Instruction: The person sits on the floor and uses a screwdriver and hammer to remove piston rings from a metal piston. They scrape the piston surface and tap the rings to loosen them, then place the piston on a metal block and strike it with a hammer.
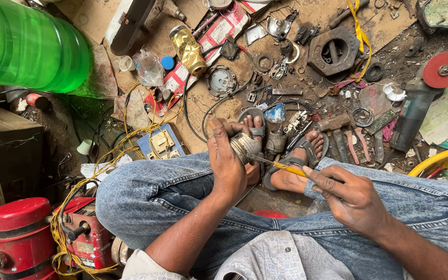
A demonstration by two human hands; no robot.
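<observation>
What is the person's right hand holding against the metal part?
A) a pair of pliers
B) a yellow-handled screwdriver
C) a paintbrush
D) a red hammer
B: the right hand grips a yellow-handled screwdriver whose tip meets the ribbed metal cylinder held in the left hand.

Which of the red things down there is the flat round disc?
The red disc at the upper right, mounted on the grinder. The red tank and red machine at lower left are bulky, not flat.

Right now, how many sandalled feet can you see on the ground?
2. One foot is just beyond the left hand and partly hidden by it; the other foot lies to its right, under the screwdriver held by the right hand.
</observation>
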